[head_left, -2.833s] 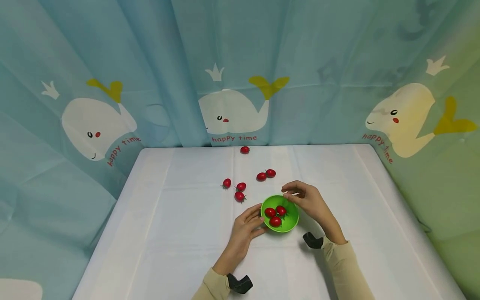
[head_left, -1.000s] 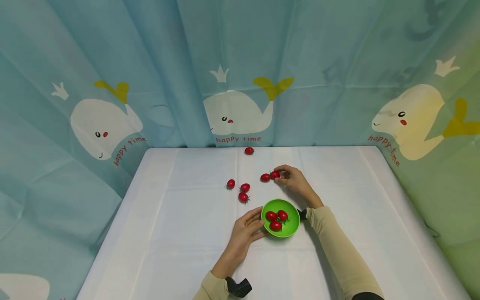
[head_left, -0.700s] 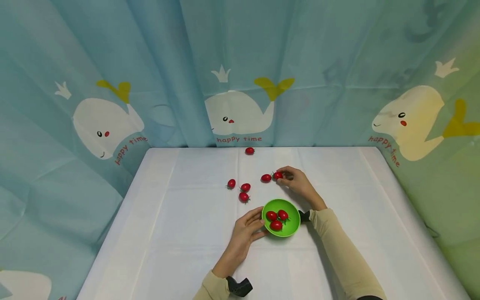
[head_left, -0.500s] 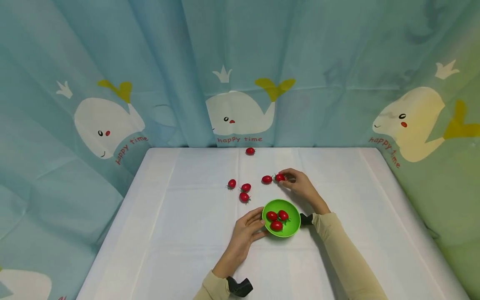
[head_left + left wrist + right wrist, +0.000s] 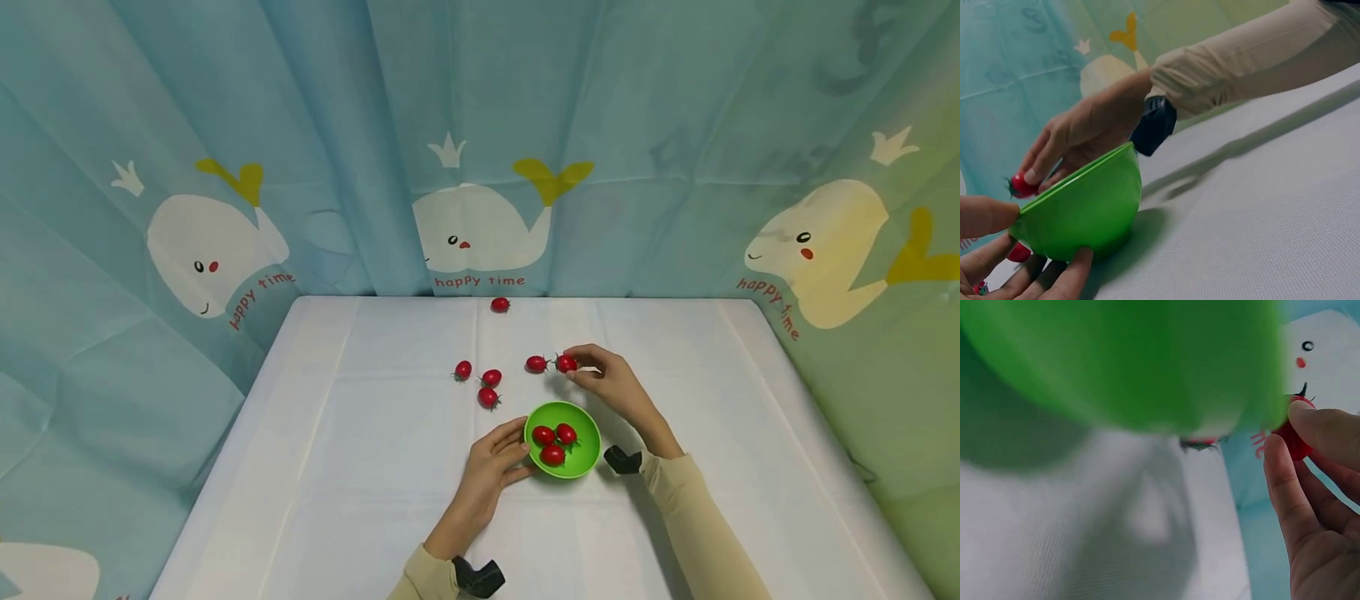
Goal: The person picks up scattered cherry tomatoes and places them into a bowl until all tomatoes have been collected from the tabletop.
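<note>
My right hand (image 5: 618, 387) pinches a cherry tomato (image 5: 566, 363) with a green stem between thumb and fingertips, beyond the bowl's far rim. The right wrist view shows the same tomato (image 5: 1296, 434) raised off the table. A green bowl (image 5: 581, 458) stands on the white table, and several red cherry tomatoes lie inside it. My left hand (image 5: 487, 475) holds the bowl at its left side, thumb (image 5: 991, 215) at the rim and fingers spread against the lower wall.
One cherry tomato (image 5: 536, 364) lies just left of the pinched one. A loose group of tomatoes (image 5: 491, 378) lies left of the bowl, and another tomato (image 5: 500, 305) sits at the table's back edge. A whale-print curtain (image 5: 480, 225) hangs behind the table (image 5: 360, 467).
My right hand has gone from the bowl to the pair of tomatoes, taken the right one and drawn it away, back toward the bowl. The left hand has stayed at the bowl.
</note>
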A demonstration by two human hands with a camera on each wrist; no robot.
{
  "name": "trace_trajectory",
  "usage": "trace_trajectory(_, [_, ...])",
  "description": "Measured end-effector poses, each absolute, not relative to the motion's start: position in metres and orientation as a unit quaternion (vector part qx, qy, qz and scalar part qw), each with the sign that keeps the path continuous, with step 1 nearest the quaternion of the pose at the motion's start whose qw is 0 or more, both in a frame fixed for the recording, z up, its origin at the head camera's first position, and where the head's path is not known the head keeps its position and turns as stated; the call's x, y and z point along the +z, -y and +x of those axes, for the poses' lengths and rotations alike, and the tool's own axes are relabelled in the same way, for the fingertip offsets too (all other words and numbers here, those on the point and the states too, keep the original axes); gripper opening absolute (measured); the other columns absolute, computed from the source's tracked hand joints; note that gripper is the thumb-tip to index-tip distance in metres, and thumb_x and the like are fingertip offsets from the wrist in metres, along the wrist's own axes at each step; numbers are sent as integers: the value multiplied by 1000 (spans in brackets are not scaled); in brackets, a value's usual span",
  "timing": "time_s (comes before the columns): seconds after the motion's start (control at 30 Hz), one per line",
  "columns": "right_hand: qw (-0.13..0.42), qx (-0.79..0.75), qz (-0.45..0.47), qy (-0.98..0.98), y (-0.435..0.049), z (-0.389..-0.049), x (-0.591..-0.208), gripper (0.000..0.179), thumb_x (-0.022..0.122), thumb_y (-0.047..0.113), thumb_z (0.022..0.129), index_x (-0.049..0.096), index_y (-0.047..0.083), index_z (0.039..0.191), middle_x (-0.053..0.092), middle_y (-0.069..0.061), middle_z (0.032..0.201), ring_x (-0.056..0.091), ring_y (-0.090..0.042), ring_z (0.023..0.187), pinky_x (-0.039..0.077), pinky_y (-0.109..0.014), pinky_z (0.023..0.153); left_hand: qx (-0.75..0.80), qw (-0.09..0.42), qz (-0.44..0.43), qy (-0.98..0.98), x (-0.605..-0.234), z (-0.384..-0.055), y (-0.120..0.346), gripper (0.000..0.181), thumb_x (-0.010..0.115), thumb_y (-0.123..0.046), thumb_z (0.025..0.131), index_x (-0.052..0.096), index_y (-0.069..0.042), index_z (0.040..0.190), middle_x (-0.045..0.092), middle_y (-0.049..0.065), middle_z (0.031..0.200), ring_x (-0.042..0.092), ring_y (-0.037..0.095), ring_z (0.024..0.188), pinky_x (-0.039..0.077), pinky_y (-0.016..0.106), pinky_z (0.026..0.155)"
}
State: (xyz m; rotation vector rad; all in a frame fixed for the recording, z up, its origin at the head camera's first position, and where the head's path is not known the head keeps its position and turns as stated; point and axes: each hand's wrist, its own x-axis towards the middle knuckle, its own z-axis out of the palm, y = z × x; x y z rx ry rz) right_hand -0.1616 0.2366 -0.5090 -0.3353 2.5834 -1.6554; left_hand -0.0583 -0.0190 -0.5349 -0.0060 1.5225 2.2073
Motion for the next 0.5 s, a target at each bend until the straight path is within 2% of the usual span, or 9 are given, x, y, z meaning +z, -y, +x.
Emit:
trace_trajectory(0.33, [56,-566,-98,-817,-232,-126,-486,39,74,9,97,63,3,134,67,-20,133,67,-36,119,57,-14,94,800,227,-5,-555,-536,-58,19,54,62,-13,104,47,0,153,49,25,156,56,30,138,59,45,103])
trace_trajectory(0.5, [59,-573,-100,-812,-232,-112,-484,38,74,7,96,63,3,132,66,-20,132,68,-26,117,58,-16,94,801,227,-4,-554,-537,-59,19,54,62,-14,104,47,-1,154,49,25,156,56,30,139,59,44,103])
